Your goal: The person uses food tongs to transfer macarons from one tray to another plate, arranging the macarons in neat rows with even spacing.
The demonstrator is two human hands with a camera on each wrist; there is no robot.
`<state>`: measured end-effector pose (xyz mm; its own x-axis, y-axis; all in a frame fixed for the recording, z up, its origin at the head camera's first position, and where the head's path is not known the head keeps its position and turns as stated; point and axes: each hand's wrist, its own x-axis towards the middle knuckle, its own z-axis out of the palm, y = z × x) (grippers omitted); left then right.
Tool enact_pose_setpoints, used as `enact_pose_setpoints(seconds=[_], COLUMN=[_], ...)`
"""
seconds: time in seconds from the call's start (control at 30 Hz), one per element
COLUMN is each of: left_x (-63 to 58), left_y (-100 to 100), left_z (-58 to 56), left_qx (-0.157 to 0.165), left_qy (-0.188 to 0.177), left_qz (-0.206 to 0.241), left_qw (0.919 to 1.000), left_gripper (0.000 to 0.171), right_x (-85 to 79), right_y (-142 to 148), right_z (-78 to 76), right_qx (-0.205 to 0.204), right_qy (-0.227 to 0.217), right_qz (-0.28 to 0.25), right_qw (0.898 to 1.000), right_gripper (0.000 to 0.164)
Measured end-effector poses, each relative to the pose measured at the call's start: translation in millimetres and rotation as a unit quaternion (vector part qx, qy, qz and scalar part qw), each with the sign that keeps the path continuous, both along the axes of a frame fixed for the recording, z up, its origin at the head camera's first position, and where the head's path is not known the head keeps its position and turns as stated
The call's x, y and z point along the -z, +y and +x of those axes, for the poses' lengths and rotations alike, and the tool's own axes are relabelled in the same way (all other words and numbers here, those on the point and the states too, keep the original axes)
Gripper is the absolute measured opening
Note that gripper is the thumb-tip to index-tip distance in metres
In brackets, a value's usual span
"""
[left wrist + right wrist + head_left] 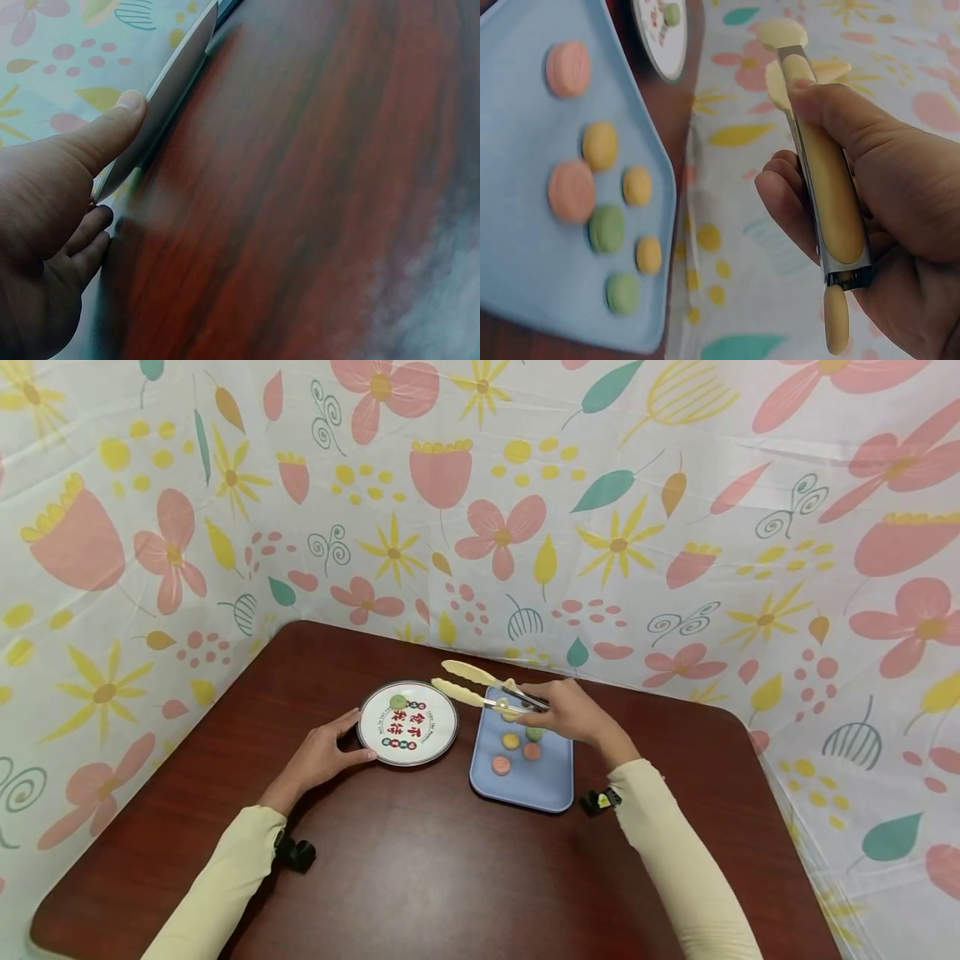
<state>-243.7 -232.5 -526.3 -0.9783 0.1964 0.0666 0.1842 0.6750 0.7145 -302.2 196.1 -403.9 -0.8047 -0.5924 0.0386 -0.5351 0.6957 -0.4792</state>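
My left hand (321, 750) grips the near left rim of a round white plate (438, 731) with printed lettering. In the left wrist view its thumb (120, 120) lies on the rim, with the other fingers lower at the edge. A green macaron (397, 702) sits at the plate's upper left. My right hand (572, 712) holds tongs (829, 180) with cream tips and metal arms, over the far end of a blue tray (525, 789). The tong tips (457, 692) point left, parted, overlapping the plate's right edge in the head view. Several macarons, pink (571, 191), yellow (600, 146) and green (606, 229), lie on the tray.
Plate and tray stand side by side on a dark reddish-brown wooden table (405, 860). A floral-printed cloth (480, 552) hangs close behind the table and along its left side. Black wrist camera mounts (296, 853) sit at both sleeves.
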Motion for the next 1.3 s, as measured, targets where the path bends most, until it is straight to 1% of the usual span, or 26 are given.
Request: enact_pose_setpoints(seconds=[0.17,0.3,0.47,0.63,0.9,1.0,1.17,1.3], left_x=[0.5,0.1,0.6,0.3,-0.2,-0.5,-0.4,0.3], left_y=[-0.2,-0.2,-0.4,0.0,-0.1,-0.7,0.2,0.4], left_z=[-0.2,0.8,1.2,0.9,0.8,0.8,1.5,1.6], left_qx=[-0.001,0.000,0.000,0.003,0.001,0.001,0.002,0.001], left_qy=[-0.005,-0.006,-0.008,-0.009,-0.007,-0.006,-0.009,-0.007], left_qz=[0.000,0.003,0.007,0.004,0.001,0.001,-0.001,0.001], left_qw=[1.0000,1.0000,0.9999,0.9999,1.0000,1.0000,1.0000,1.0000], left_gripper=[0.098,0.098,0.098,0.098,0.099,0.098,0.097,0.097], right_x=[-8.8,-10.0,-4.3,2.8,13.0,17.0,25.0,31.6], right_y=[29.2,53.3,82.8,104.6,129.7,137.1,144.4,146.0], right_z=[14.8,27.9,43.9,57.8,75.5,81.7,91.3,94.8], right_qx=[0.023,0.035,0.054,0.064,0.074,0.076,0.080,0.080], right_qy=[0.025,0.027,0.021,0.014,0.019,0.015,0.003,0.001], right_qz=[0.009,0.012,0.030,0.044,0.049,0.050,0.051,0.053], right_qw=[0.999,0.999,0.998,0.997,0.996,0.996,0.995,0.995], right_gripper=[0.058,0.057,0.057,0.056,0.052,0.054,0.053,0.051])
